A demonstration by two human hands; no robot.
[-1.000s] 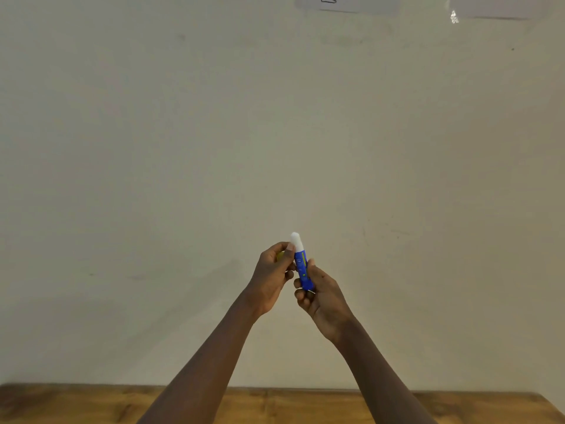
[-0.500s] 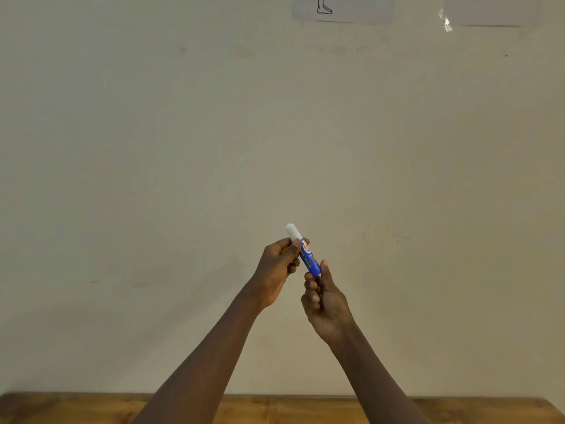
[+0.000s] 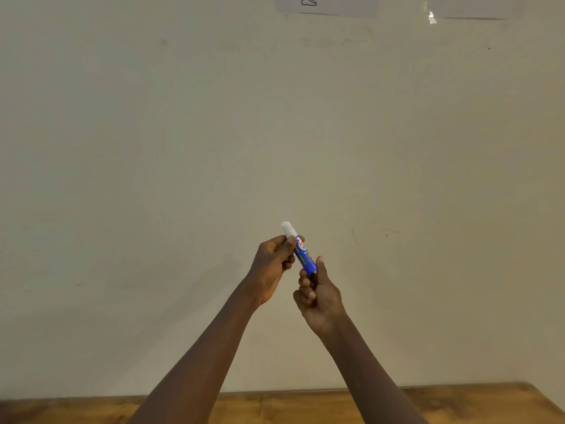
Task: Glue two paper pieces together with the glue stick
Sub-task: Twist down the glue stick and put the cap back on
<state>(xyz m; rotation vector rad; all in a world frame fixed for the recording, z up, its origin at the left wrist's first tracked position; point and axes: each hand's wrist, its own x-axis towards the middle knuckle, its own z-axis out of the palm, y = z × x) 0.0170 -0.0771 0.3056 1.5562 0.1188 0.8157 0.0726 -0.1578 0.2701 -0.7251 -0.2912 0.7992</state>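
Note:
A blue glue stick with a white end at its top is held up in front of a plain wall, tilted with that end to the upper left. My left hand pinches its upper part just below the white end. My right hand grips its lower end, the thumb lying along the blue tube. Whether the white end is a cap or bare glue I cannot tell. No loose paper pieces lie in view.
A wooden table edge runs along the bottom of the view. On the wall at the top hang a sheet with a foot drawing and a second taped sheet.
The glue stick has tilted from nearly upright to leaning upper left. Both hands stayed on it and rose slightly against the wall.

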